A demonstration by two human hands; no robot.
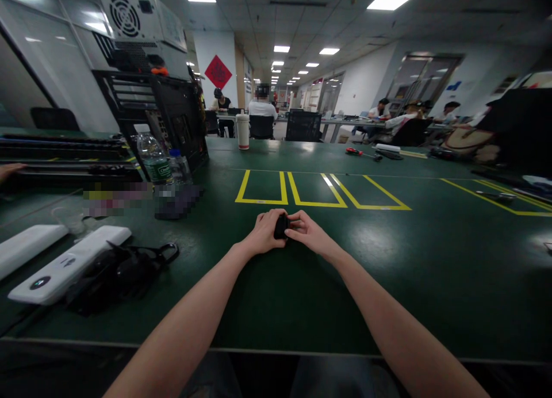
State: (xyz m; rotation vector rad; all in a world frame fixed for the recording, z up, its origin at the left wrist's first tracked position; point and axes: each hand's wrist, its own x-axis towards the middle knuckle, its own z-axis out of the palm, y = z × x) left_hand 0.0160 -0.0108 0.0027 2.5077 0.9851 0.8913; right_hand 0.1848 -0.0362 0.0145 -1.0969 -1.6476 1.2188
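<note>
Between my two hands, low over the middle of the green table [302,294], is a small black object [281,226], dark and blocky; its kind I cannot make out. My left hand [266,232] is wrapped round its left side, thumb below and fingers over the top. From the right, my right hand [308,231] pinches its edge with thumb and fingertips. Both hands partly hide the object. Just beyond them, yellow tape outlines [261,202] mark the table top.
To the left lie white power banks [81,260] and a black strapped item [125,266]. Behind them stand a water bottle [152,156] and an open computer case [172,110]. A white cup [242,130] and a red screwdriver [354,151] are farther back. Other people sit beyond.
</note>
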